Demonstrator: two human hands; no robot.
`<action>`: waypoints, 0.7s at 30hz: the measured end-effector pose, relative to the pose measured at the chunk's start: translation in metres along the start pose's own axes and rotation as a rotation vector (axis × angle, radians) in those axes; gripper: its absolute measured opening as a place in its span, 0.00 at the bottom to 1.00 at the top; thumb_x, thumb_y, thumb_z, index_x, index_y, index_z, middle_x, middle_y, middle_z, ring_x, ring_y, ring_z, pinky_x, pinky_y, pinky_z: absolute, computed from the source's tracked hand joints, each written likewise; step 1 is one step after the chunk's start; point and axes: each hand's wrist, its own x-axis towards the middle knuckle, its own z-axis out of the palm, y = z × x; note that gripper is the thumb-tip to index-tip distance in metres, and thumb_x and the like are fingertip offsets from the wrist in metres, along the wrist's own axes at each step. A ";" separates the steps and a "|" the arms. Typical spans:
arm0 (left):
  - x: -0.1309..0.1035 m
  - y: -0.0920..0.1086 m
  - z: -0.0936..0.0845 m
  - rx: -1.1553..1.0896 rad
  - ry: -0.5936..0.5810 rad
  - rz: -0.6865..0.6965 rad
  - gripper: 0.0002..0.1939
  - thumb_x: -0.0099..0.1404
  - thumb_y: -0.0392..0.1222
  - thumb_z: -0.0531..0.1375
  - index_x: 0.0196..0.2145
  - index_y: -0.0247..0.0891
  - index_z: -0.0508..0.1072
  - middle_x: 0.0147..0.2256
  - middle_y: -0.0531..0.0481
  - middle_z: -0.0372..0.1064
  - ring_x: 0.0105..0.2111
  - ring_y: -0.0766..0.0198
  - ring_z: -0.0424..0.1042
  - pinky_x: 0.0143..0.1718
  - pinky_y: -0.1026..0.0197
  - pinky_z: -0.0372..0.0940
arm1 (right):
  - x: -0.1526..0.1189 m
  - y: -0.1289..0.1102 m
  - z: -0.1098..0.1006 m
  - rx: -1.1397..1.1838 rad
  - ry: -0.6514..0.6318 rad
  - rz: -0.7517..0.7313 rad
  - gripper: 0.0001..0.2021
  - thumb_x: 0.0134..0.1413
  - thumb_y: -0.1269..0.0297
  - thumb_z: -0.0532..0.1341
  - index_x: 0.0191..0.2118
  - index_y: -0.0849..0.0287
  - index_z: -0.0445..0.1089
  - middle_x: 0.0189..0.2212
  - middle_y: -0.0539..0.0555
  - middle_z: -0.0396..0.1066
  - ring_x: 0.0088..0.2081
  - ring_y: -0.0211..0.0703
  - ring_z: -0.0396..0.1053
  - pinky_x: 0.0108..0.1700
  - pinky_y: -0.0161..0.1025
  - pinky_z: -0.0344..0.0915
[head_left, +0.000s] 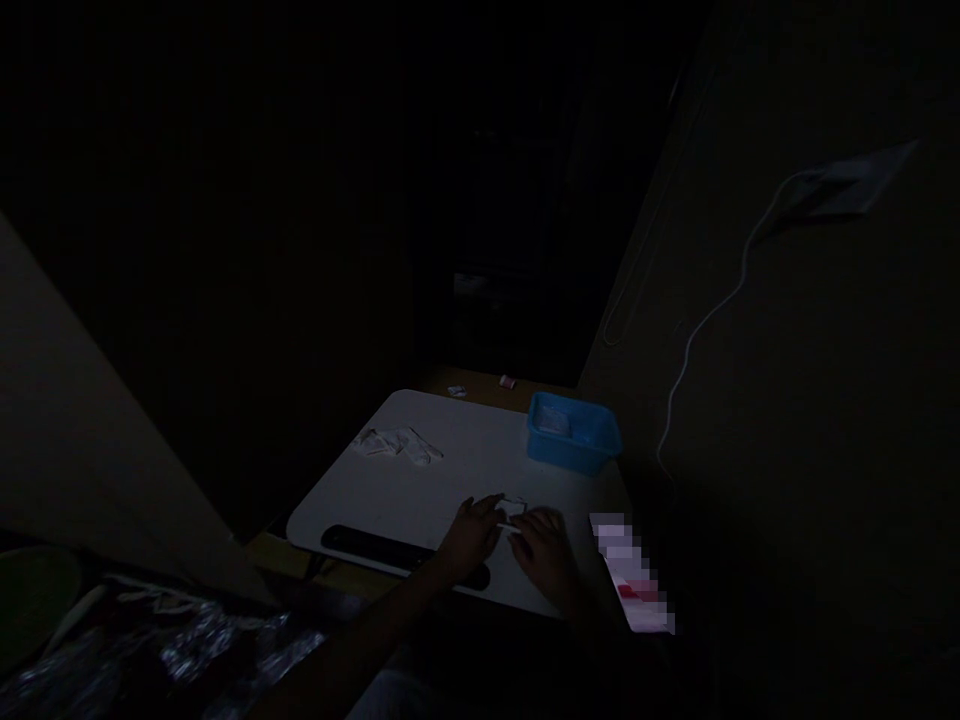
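Observation:
In dim light, a small white piece point(512, 507) lies between my two hands near the front right of the white table point(457, 470). My left hand point(474, 530) has its fingers bent and reaches the piece from the left. From the right, my right hand point(538, 540) touches it with curled fingers. A thin pale strip point(508, 528) shows between the hands. It is too dark to make out exactly what the small piece is.
A blue basket point(574, 455) with a clear packet stands at the table's back right. Crumpled white cloth point(397, 443) lies at the left. A dark slot point(375, 547) runs along the front edge. A lit, blurred screen point(630, 575) is to the right, below a white cable point(686, 350).

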 end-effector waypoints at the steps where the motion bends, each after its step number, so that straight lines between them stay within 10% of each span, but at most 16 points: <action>1: 0.000 -0.001 0.000 -0.021 0.042 0.006 0.14 0.58 0.32 0.50 0.42 0.38 0.66 0.52 0.43 0.57 0.52 0.59 0.56 0.51 0.50 0.52 | 0.000 -0.001 -0.001 0.006 -0.008 0.005 0.10 0.48 0.70 0.56 0.38 0.55 0.67 0.35 0.52 0.69 0.41 0.44 0.61 0.47 0.44 0.52; 13: 0.014 -0.007 -0.006 -0.515 0.268 -0.260 0.14 0.58 0.38 0.52 0.43 0.37 0.65 0.37 0.49 0.70 0.35 0.64 0.68 0.36 0.61 0.63 | 0.017 0.009 0.016 0.487 0.088 0.391 0.12 0.48 0.68 0.51 0.37 0.60 0.68 0.31 0.54 0.71 0.32 0.41 0.68 0.34 0.35 0.65; 21: 0.014 -0.011 -0.005 -0.048 0.058 -0.003 0.15 0.54 0.41 0.58 0.41 0.43 0.70 0.47 0.46 0.64 0.48 0.55 0.60 0.46 0.51 0.55 | 0.009 0.004 0.016 -0.051 0.013 0.290 0.17 0.47 0.74 0.51 0.44 0.58 0.65 0.40 0.56 0.67 0.44 0.45 0.61 0.47 0.42 0.57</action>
